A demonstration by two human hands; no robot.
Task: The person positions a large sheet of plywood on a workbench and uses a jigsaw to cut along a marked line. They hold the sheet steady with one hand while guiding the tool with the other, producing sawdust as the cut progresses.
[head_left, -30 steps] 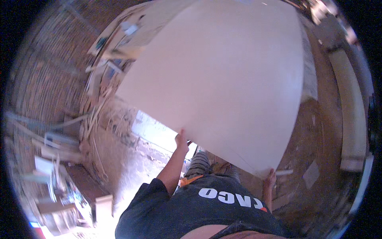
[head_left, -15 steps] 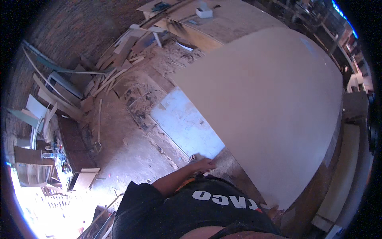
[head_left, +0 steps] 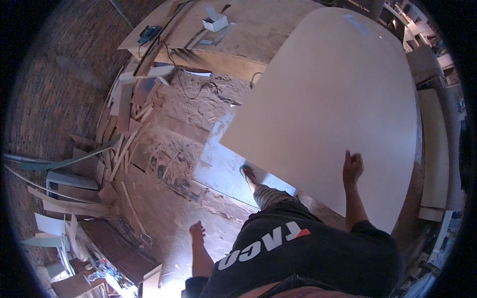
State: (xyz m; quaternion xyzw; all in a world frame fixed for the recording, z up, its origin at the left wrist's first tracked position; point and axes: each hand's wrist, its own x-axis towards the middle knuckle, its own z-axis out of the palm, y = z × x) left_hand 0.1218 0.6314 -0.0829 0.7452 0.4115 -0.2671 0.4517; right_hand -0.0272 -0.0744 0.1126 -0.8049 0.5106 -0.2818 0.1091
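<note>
A large pale sheet of board (head_left: 323,109) fills the right half of the view, with one corner pointing left. My right hand (head_left: 353,166) is over the board, empty, its fingers loosely bent and apart; whether it touches the surface I cannot tell. Out to the left, above the floor, hangs my left hand (head_left: 197,230), also empty and half curled with the thumb apart. My foot in a sandal (head_left: 247,174) stands on a white panel (head_left: 213,169) that lies on the floor, partly covered by the board.
A workbench (head_left: 263,35) at the back carries a white box (head_left: 215,23) and a power tool (head_left: 149,34). Wood offcuts (head_left: 124,134) pile along the brick wall (head_left: 64,74). A dark cabinet (head_left: 121,243) lies lower left. A cable (head_left: 191,97) trails over the dusty floor.
My view has turned, and the workbench now shows more fully. My right hand has come into sight over the board. The left hand has swung out from my body, away to the left.
</note>
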